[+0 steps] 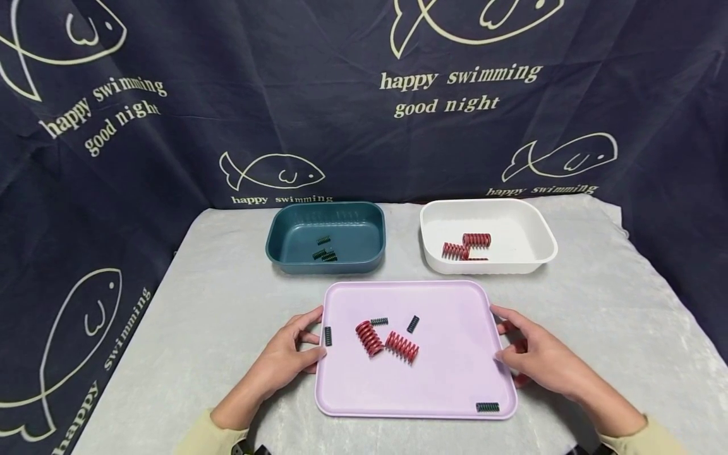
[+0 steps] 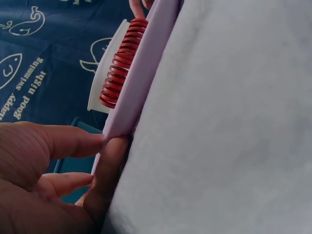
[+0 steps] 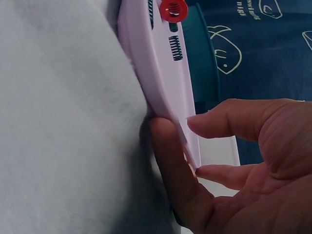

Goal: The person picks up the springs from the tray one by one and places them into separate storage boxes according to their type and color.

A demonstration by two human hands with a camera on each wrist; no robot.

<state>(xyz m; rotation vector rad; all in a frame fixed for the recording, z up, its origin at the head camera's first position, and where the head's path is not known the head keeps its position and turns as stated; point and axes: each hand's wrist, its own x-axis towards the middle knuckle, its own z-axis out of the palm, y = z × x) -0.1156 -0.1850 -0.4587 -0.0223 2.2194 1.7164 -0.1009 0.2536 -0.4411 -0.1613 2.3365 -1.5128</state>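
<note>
Both hands hold the purple tray (image 1: 455, 376) between them, one at each short side. On the left hand (image 1: 279, 359), some fingers (image 2: 111, 158) go beneath the edge, while the thumb presses the rim from above. The right hand (image 1: 540, 355) makes the same kind of grip, with its fingers (image 3: 168, 139) under the edge. Whether the tray is raised from the worktop (image 1: 216, 341) or rests on it, I cannot tell.

I judge the tray to be light and stiff, with a smooth face. The middle of each short side looks like the proper place to take hold, because so the weight is balanced. The low rim may not stop a loose spring if the tray tilts.

On the tray lie two red springs (image 1: 370, 339), near its middle, and four dark springs (image 1: 412, 324): two near the red ones, one beside the left thumb, one by the near right corner. The red springs seem heavier and may roll; the dark ones, being small, are better pinched across the coils.

Beyond the tray stand a teal bin (image 1: 327, 268) with dark springs inside and, to its right, a white bin (image 1: 489, 268) with red ones. Behind hangs a blue fish-printed cloth (image 1: 279, 101).
</note>
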